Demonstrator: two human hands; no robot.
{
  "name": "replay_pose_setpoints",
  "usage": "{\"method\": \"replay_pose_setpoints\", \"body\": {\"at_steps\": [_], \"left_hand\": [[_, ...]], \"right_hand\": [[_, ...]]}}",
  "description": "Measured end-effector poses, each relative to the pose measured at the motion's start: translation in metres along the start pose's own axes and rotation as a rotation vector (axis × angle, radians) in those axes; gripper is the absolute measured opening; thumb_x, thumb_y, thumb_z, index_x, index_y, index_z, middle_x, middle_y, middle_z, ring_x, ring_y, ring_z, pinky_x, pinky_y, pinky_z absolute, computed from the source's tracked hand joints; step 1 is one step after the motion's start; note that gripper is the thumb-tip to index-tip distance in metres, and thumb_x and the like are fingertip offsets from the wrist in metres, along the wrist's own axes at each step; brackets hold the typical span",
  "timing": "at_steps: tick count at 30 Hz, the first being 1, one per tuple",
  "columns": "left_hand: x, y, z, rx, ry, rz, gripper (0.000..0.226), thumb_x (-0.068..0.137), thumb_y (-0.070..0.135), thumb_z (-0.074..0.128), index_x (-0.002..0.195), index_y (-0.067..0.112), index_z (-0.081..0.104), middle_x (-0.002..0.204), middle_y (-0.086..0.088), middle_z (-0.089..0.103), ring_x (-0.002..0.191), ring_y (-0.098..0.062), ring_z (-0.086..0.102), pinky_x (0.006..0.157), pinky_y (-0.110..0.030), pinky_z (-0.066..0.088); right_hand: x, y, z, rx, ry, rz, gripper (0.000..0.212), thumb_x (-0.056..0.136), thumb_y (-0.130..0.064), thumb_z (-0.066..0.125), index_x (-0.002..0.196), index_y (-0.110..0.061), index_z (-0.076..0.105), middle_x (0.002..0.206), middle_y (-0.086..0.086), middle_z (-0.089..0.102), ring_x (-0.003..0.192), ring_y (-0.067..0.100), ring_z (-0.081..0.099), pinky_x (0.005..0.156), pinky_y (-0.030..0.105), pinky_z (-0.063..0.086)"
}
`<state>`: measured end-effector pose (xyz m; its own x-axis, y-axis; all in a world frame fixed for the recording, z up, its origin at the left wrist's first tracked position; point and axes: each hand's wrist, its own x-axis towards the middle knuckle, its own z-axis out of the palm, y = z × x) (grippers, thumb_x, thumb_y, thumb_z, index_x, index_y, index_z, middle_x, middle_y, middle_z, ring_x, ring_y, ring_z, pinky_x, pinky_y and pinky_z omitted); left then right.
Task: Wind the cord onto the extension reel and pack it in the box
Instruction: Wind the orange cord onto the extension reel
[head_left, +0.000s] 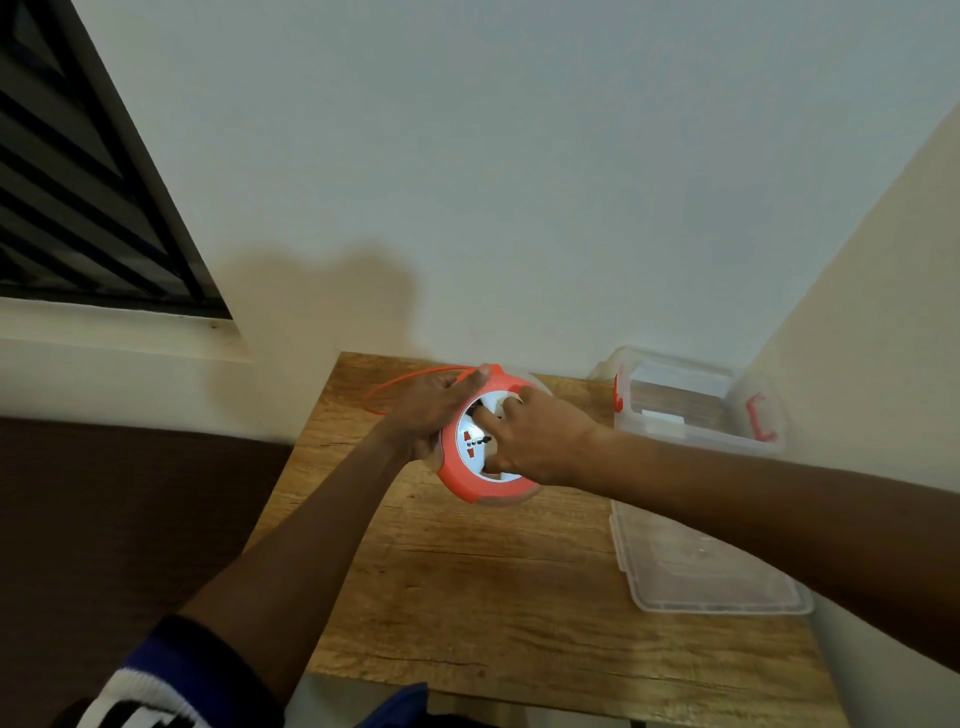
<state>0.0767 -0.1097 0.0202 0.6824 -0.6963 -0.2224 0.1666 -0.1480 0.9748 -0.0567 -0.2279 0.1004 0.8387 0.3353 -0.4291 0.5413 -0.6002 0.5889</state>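
Note:
An orange and white round extension reel (470, 475) is held tilted above the wooden table (467, 582), its socket face toward me. My left hand (434, 408) grips the reel's left rim from behind, thumb on the top edge. My right hand (540, 439) lies on the white face with fingers in its centre. A thin orange cord (395, 382) loops out to the left from the top of the reel. The clear plastic box (693, 400) with red latches stands open at the table's far right.
The box's clear lid (696, 571) lies flat on the table's right side, under my right forearm. Walls close in behind and to the right. A window with dark bars (78, 208) is at the upper left, above a pale sill.

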Motion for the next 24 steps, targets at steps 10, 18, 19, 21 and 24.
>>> {"method": "replay_pose_setpoints", "body": {"at_steps": [10,18,19,21,24], "left_hand": [[-0.003,0.014,-0.002,0.002,-0.079,-0.026,0.068,0.072,0.07,0.08,0.106,0.011,0.078,0.113,-0.032,0.072,0.09,-0.043,0.072,0.083,-0.053,0.061],[-0.003,0.019,-0.001,-0.334,0.057,-0.005,0.056,0.093,0.055,0.066,0.131,0.013,0.067,0.122,-0.017,0.076,0.104,-0.037,0.076,0.079,-0.049,0.064],[-0.003,0.02,0.001,-0.34,0.076,0.006,0.064,0.088,0.057,0.068,0.135,0.013,0.065,0.124,-0.017,0.075,0.108,-0.038,0.075,0.085,-0.052,0.063],[-0.003,0.022,0.003,-0.333,0.128,0.015,0.073,0.081,0.059,0.072,0.136,0.013,0.063,0.125,-0.017,0.075,0.111,-0.04,0.073,0.093,-0.057,0.06],[-0.003,0.013,0.007,-0.349,0.245,0.009,0.051,0.089,0.05,0.073,0.121,0.011,0.072,0.112,-0.016,0.08,0.101,-0.038,0.077,0.08,-0.049,0.065]], "right_hand": [[0.002,0.015,-0.012,-0.247,0.075,-0.167,0.05,0.094,-0.023,0.06,0.137,-0.04,0.042,0.125,0.02,0.057,0.102,0.031,0.061,0.094,0.048,0.046],[0.014,0.03,-0.01,0.365,0.189,0.366,0.073,0.085,-0.042,0.069,0.147,-0.034,0.031,0.127,0.002,0.061,0.11,0.028,0.061,0.077,0.039,0.049],[0.016,0.026,-0.008,0.466,0.216,0.435,0.074,0.084,-0.045,0.069,0.147,-0.034,0.032,0.129,0.001,0.06,0.113,0.028,0.06,0.081,0.04,0.051],[0.021,0.016,-0.003,0.695,0.287,0.569,0.073,0.083,-0.049,0.069,0.146,-0.035,0.035,0.132,-0.001,0.06,0.116,0.026,0.059,0.086,0.042,0.051],[0.03,-0.001,0.007,0.896,0.305,0.723,0.07,0.084,-0.052,0.063,0.146,-0.036,0.034,0.132,0.0,0.06,0.116,0.025,0.059,0.086,0.041,0.052]]}}
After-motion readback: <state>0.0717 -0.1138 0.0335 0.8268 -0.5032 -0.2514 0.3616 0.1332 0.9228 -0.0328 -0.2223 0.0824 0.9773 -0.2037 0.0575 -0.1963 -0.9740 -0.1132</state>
